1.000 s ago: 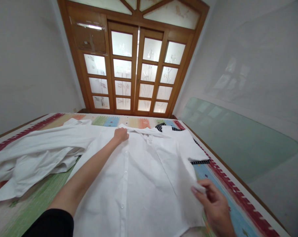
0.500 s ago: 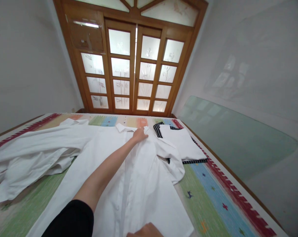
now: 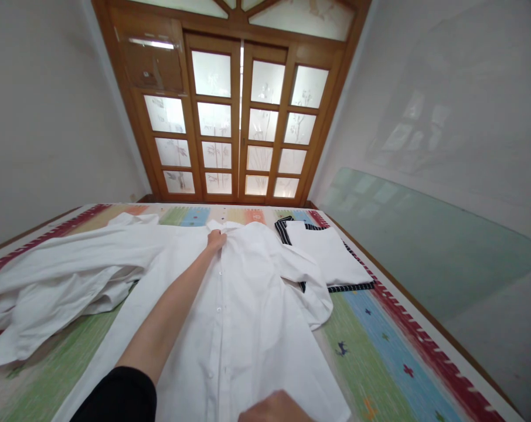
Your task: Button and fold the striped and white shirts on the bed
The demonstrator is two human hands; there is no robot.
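Observation:
A white button-up shirt point(image 3: 248, 305) lies spread front side up, its collar at the far end and small buttons running down the front strip. My left hand point(image 3: 216, 239) reaches out to the collar, fingers closed on the cloth at the top of the front opening. At the bottom edge of the view, my right hand point(image 3: 274, 408) is partly cut off; it looks closed on the lower front of the shirt, its fingertips hidden. The front edges lie together down the middle.
Beyond the right sleeve rests a folded white garment point(image 3: 331, 255) over black-and-white striped cloth point(image 3: 351, 287). Another rumpled white garment point(image 3: 50, 287) spreads at the left. Below them lies a colourful patterned cover point(image 3: 371, 346). Walls flank both sides; wooden glass doors point(image 3: 239, 117) stand behind.
My left hand has moved left along the collar, drawing the right front panel over toward the button strip. The gap between the front edges has narrowed. My right hand has shifted slightly right.

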